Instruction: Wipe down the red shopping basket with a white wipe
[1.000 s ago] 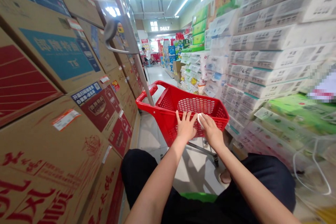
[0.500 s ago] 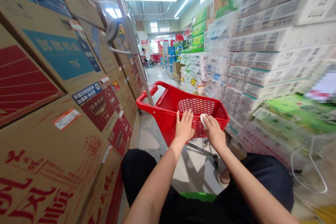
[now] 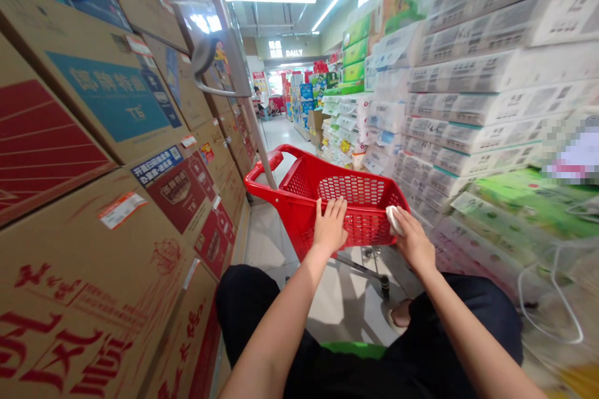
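A red plastic shopping cart (image 3: 290, 218) with a perforated basket stands crosswise in front of my knees. On the near side of its basket rests my left hand (image 3: 330, 224), fingers stretched out and spread, holding nothing. My right hand (image 3: 414, 243) grips a small white cloth (image 3: 394, 219), perhaps a wipe, and presses it at the right end of the near rim. The basket shows no goods inside. A grey metal pole (image 3: 255, 131) with a grey handle (image 3: 219, 68) rises beside the cart's push bar.
Stacked cardboard cartons (image 3: 116, 262) wall the left side closely. Wrapped packs of tissue paper (image 3: 468, 100) are piled high on the right. Beneath me is a green seat (image 3: 354, 350). Down the tiled aisle (image 3: 281, 131) a person (image 3: 262, 100) sits far off.
My right hand has slid right along the cart's near rim with the white cloth, to its right corner. My left hand has stayed in place on the basket.
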Available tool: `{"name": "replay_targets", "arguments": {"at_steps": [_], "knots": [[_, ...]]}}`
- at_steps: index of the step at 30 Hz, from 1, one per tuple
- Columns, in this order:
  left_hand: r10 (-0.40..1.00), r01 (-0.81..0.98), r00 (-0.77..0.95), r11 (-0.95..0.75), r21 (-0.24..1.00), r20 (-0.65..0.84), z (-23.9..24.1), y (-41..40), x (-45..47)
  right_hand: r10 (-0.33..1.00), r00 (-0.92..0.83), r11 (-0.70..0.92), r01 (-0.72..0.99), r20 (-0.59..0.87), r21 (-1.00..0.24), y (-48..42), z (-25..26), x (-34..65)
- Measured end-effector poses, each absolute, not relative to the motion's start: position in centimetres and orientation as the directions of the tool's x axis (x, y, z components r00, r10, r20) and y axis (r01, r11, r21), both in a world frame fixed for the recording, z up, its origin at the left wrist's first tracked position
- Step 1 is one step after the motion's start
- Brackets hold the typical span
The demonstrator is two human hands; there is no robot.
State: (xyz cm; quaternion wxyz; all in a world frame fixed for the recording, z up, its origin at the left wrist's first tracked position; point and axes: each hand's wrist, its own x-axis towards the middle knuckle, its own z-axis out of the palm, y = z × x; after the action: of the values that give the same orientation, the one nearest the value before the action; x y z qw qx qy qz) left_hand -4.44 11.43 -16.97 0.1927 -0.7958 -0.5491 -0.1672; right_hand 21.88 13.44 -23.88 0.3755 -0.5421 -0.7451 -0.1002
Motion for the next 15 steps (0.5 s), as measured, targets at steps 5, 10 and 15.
{"name": "replay_targets", "arguments": {"at_steps": [5, 10, 15], "knots": [[0.808, 0.941, 0.333, -0.321, -0.112, 0.485, -17.0, 11.2, -3.5, 0.717, -0.197, 0.438, 0.874, 0.668, -0.212, 12.8, -22.4, 16.2], [0.814, 0.940, 0.337, -0.318, -0.123, 0.473, -16.9, 11.1, -3.7, 0.707, -0.323, 0.534, 0.827, 0.629, -0.176, 12.1, -21.1, 13.5], [0.806, 0.936, 0.345, -0.332, -0.116, 0.481, -17.1, 11.1, -4.1, 0.718, -0.304, 0.513, 0.839, 0.626, -0.182, 12.4, -22.4, 19.2]]}}
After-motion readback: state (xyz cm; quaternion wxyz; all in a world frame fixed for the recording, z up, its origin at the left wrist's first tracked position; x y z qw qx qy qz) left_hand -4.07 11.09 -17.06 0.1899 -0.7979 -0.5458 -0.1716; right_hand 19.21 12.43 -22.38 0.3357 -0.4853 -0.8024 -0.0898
